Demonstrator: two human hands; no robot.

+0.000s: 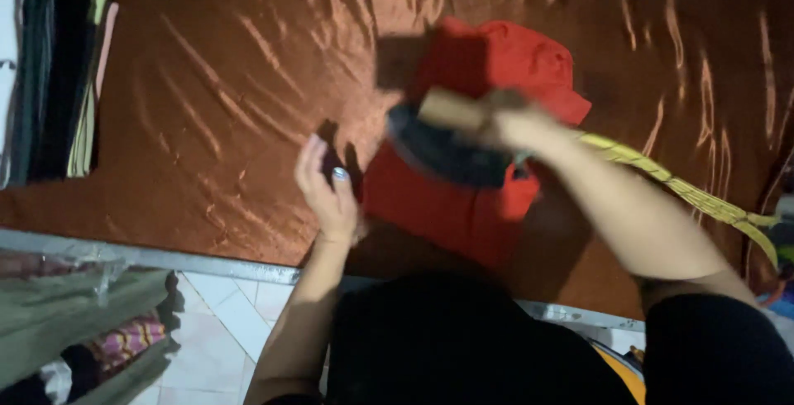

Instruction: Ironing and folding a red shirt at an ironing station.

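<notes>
Right fingers: we see them wrapped around the wooden handle (451, 110) of a clothes iron (447, 150); motion blur hides the individual fingertips, so we cannot tell how tightly they close.
Right hand (517, 128): it holds the iron from above, with the forearm running down to the right edge of the view.
Left fingers: we see them together and slightly curled, not spread wide, holding nothing; one pale painted nail shows.
Left hand (327, 190): it lies just beside the left edge of the red garment (463, 206), on or just above the cloth; we cannot tell whether it touches the garment.
Iron position: the dark soleplate sits tilted over the middle of the red garment; we cannot tell whether it presses flat on the fabric or is slightly lifted.
Iron cord (662, 177): a yellow braided cord runs from the iron to the right, passing behind the right forearm and out toward the right edge.
Red garment position: it lies folded, near the front edge of the surface, directly ahead of our body.
Work surface: a shiny brown satin cloth (207, 107), creased, covers the whole surface under the garment.
Surroundings, upper left: a stack of folded clothes (58, 66) rests on the far left of the cloth, well apart from the hands.
Surroundings, lower left: green and striped fabrics (83, 322) lie below the surface edge, beside a white tiled floor (223, 314).
</notes>
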